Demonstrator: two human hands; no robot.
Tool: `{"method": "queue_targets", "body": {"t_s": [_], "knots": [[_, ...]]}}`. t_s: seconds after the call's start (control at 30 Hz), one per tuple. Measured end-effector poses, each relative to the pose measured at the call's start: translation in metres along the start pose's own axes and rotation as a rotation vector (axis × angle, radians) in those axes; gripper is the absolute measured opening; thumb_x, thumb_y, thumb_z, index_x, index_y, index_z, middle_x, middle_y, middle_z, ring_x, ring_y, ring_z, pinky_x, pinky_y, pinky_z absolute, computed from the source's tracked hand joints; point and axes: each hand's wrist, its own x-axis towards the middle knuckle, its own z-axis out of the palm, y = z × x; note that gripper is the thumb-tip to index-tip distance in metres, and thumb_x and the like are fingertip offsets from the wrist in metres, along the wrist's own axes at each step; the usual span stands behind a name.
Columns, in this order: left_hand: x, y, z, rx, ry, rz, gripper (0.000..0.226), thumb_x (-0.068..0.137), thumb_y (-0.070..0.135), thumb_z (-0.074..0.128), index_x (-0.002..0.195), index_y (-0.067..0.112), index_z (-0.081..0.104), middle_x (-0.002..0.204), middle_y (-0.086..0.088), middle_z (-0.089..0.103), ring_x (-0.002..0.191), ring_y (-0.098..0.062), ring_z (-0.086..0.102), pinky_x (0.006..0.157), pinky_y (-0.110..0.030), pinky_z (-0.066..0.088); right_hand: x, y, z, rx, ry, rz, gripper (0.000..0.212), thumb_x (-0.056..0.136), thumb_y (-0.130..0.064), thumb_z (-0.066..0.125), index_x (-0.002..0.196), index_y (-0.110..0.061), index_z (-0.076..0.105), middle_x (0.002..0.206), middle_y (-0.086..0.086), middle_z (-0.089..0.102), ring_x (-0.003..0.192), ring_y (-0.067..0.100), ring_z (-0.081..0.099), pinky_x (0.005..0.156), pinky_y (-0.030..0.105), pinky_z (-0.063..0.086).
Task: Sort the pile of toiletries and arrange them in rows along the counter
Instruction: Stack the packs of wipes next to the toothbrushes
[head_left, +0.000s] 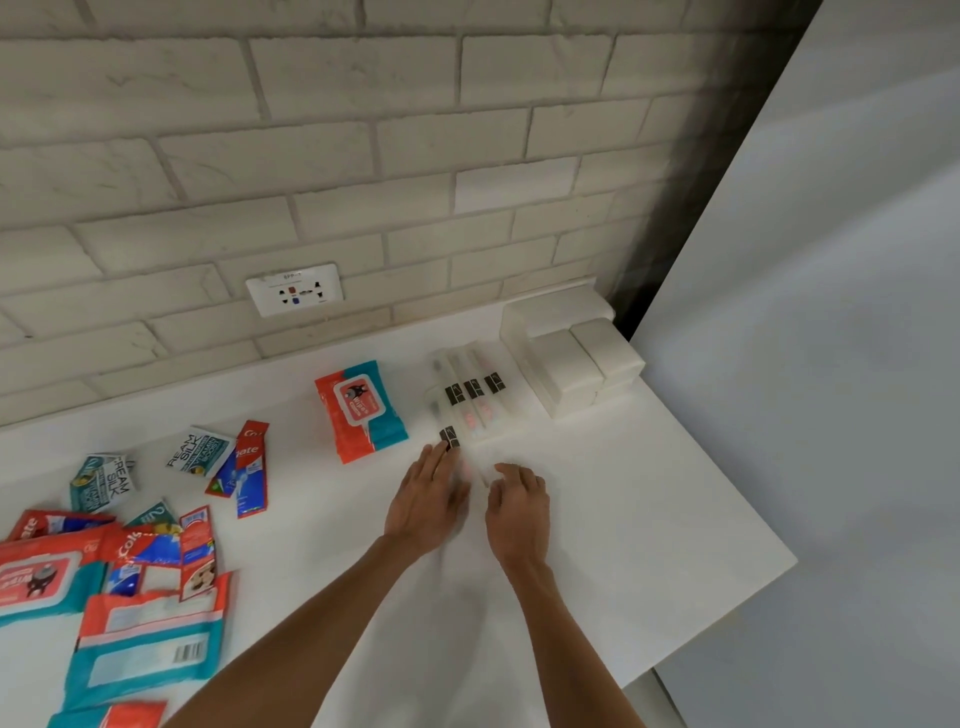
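Observation:
Several clear toothbrush packs (475, 389) with black labels lie side by side near the back right of the white counter (649, 509). One more clear toothbrush pack (449, 437) lies nearer me, and my left hand (428, 499) rests on its near end with straight fingers. My right hand (517, 506) lies palm down just right of it, fingers slightly bent, touching the counter. An orange and teal wet-wipe pack (358, 410) lies left of the toothbrushes. At the left sits the pile: wipe packs (145, 644), Colgate sachets (249, 467) and Cream Silk sachets (200, 451).
White soap boxes (571, 364) are stacked at the back right corner. A wall socket (294, 289) sits in the tiled wall behind. The counter ends at the right edge, beside a pale wall.

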Motion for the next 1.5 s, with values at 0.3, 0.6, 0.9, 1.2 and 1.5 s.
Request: {"method": "queue_targets", "body": {"t_s": [0.3,0.6,0.9,1.2,1.5], "knots": [[0.036,-0.007,-0.012,-0.001,-0.005,-0.05,0.064,0.109,0.037,0.037,0.164,0.017,0.011,0.173,-0.003,0.01,0.16,-0.021,0.005,0.129,-0.039,0.013,-0.01,0.021,0.012,-0.299,-0.052,-0.123,0.058,0.114,-0.041,0.031,0.167,-0.018,0.03,0.175,0.001,0.023,0.164,0.024,0.013,0.133,0.053,0.013],[0.066,-0.005,-0.025,-0.002,-0.035,-0.084,0.061,0.11,0.033,0.038,0.163,0.016,0.013,0.172,-0.004,0.008,0.16,-0.024,0.003,0.126,-0.043,0.016,-0.008,0.023,0.012,-0.313,-0.083,-0.125,0.059,0.114,-0.043,0.028,0.168,-0.018,0.028,0.177,0.001,0.018,0.165,0.025,0.009,0.132,0.054,0.014],[0.07,-0.002,-0.029,0.003,-0.06,-0.078,0.059,0.109,0.032,0.042,0.16,0.016,0.018,0.17,-0.005,0.014,0.159,-0.027,0.011,0.123,-0.048,0.029,-0.009,0.023,0.011,-0.312,-0.071,-0.13,0.059,0.114,-0.043,0.03,0.168,-0.019,0.027,0.177,0.001,0.018,0.165,0.025,0.008,0.132,0.054,0.015],[0.068,-0.001,-0.036,-0.012,-0.023,-0.077,0.059,0.107,0.034,0.047,0.159,0.019,0.023,0.169,-0.002,0.017,0.156,-0.028,0.024,0.115,-0.047,0.043,-0.008,0.021,0.012,-0.32,-0.082,-0.118,0.06,0.113,-0.043,0.029,0.167,-0.018,0.029,0.176,0.001,0.019,0.165,0.025,0.01,0.133,0.053,0.014],[0.031,-0.036,-0.079,-0.36,0.453,-0.209,0.052,0.106,0.037,0.048,0.153,0.03,0.026,0.157,-0.001,0.035,0.137,-0.029,0.049,0.091,-0.049,0.062,0.012,-0.069,0.012,0.18,-0.017,-0.125,0.047,0.111,-0.039,0.047,0.154,-0.021,0.046,0.159,-0.002,0.052,0.146,0.015,0.048,0.118,0.033,0.044]]}}
